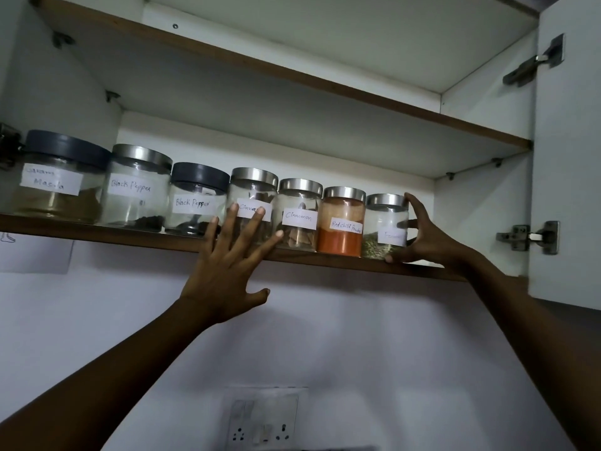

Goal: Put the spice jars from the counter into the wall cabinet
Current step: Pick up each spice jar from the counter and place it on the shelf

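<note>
Several labelled spice jars stand in a row on the lower shelf [97, 234] of the open wall cabinet. From the left: garam masala jar [58, 180], two black pepper jars [136, 190], two cinnamon jars [297, 216], a red chilli powder jar [341, 222]. At the right end stands a small steel-lidded jar of green herbs [385, 227]. My right hand [422, 236] is wrapped around that jar, thumb at its base and fingers on its far side. Fingers spread, my left hand [227, 265] rests flat against the front of one cinnamon jar [252, 203].
The upper shelf [292, 76] shows no objects. The cabinet door [566, 157] hangs open on the right with two hinges. Shelf room remains right of the herb jar. A wall socket panel [263, 421] sits low on the white wall below.
</note>
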{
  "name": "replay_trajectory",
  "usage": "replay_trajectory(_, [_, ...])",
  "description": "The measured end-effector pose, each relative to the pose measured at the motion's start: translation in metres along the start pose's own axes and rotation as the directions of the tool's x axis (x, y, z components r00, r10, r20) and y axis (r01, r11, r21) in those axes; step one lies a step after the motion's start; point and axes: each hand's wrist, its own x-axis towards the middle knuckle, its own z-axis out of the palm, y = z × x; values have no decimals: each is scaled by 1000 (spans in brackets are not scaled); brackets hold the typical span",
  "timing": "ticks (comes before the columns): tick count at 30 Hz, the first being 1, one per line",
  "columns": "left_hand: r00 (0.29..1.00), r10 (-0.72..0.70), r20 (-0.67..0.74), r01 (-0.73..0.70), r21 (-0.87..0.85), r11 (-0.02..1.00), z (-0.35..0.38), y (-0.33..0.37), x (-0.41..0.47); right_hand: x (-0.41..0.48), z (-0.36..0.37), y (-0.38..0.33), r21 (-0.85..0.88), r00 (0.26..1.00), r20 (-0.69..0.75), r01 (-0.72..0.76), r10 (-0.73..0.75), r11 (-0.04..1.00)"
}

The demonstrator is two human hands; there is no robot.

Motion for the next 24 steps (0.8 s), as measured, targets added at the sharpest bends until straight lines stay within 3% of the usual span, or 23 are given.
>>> replay_trajectory(8, [1000,9,4,-9,9,1000,0,-1,1,-6,9,7,59,998,-51,-21,24,998])
replay_trajectory(10, [1000,17,13,-17,-4,1000,0,-2,1,-16,16,8,5,990,-138,0,0,1000])
replay_trajectory(12, [999,31,18,-31,-4,1000,1,-4,0,-33,34,8,-177,939,-315,81,-134,981])
replay_trajectory(14, [999,47,19,-47,-8,999,2,-5,-1,-59,60,7,-405,835,-456,113,-308,907])
replay_trajectory(17, [998,19,62,-16,-47,999,1,1,-7,-103,105,14,-481,760,-488,177,-429,859])
replay_trajectory(20, [993,-26,118,41,-131,991,-2,30,-38,-142,148,38,-345,863,-374,212,-341,915])
replay_trajectory(24, [984,33,174,24,-312,950,4,86,-122,-191,207,74,-199,972,-140,159,-188,967])
